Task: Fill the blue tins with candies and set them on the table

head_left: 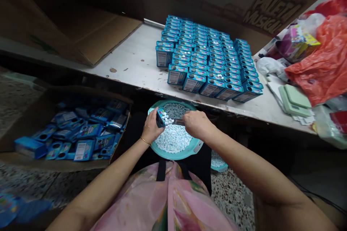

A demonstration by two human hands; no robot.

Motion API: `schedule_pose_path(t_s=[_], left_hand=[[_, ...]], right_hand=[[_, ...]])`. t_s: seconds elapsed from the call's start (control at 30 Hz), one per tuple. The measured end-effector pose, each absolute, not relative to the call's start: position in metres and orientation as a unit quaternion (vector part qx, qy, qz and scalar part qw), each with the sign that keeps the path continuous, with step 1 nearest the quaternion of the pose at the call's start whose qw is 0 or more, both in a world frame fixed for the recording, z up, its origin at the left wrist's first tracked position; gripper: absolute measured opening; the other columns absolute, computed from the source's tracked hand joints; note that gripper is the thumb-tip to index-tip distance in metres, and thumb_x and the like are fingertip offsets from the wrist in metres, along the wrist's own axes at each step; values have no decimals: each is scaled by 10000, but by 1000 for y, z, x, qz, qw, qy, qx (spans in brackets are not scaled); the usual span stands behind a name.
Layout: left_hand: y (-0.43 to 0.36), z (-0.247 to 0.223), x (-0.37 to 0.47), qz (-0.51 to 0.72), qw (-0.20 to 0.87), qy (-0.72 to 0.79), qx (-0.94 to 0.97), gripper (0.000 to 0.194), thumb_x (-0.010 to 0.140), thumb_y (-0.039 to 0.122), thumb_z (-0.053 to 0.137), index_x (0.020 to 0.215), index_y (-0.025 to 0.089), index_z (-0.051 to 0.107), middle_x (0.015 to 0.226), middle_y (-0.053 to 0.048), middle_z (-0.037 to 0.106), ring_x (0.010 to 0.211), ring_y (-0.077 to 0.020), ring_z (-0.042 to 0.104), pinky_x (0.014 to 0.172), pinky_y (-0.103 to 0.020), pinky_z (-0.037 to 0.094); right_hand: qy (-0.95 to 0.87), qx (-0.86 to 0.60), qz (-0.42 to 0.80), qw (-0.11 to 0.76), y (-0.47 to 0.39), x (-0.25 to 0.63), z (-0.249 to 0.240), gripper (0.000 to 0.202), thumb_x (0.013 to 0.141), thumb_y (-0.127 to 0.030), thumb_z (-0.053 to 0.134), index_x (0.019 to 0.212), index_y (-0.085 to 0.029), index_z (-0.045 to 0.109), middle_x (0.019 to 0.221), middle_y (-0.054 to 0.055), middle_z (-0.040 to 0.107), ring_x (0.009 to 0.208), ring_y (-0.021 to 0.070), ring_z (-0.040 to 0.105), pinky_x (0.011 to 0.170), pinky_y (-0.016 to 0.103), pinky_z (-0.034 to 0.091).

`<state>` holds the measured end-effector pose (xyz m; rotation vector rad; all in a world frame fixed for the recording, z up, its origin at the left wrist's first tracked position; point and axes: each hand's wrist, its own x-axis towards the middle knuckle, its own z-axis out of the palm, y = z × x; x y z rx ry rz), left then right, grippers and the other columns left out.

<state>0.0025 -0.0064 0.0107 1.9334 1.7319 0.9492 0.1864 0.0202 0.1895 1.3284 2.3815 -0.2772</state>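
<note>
My left hand (151, 128) grips a small blue box (161, 114), tilted over a turquoise basin (176, 156). White candies (173, 140) fill the basin, and a few lie at the box's mouth. In my right hand (199, 124) is a small scoop (179, 121), its tip against the candies at the box; the fist hides its handle. The basin rests at my lap, in front of a pink flowered apron (173, 202).
Rows of blue boxes (206, 59) stand on the white table (127, 65), some with candies on top. At left, a carton (65, 168) holds loose blue boxes. A pale green scale (294, 99) and red plastic bags (322, 68) lie at right.
</note>
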Motion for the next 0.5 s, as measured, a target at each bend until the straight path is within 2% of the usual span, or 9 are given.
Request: schedule_pose_path(t_s=[0.2, 0.4, 0.5], left_hand=[[-7, 7, 0, 366, 227, 623, 653, 896, 568, 225, 701, 1342, 195, 251, 1300, -125, 407, 1209, -291, 409, 1000, -434, 370], [-6, 7, 0, 392, 259, 606, 642, 886, 547, 231, 719, 1317, 219, 282, 1289, -119, 424, 1195, -293, 424, 992, -462, 373], [-5, 6, 3, 406, 276, 602, 630, 886, 550, 234, 722, 1314, 226, 273, 1290, -118, 420, 1180, -275, 442, 983, -439, 387]], right_hand=[[842, 491, -110, 196, 14, 194, 194, 287, 788, -129, 381, 904, -166, 641, 946, 119, 640, 858, 203, 603, 701, 287, 425], [820, 533, -134, 157, 12, 223, 189, 320, 857, -208, 351, 975, -227, 648, 978, 69, 628, 891, 184, 576, 722, 280, 390], [813, 550, -129, 143, 12, 231, 184, 321, 867, -230, 350, 992, -243, 645, 989, 58, 624, 902, 186, 569, 702, 276, 381]])
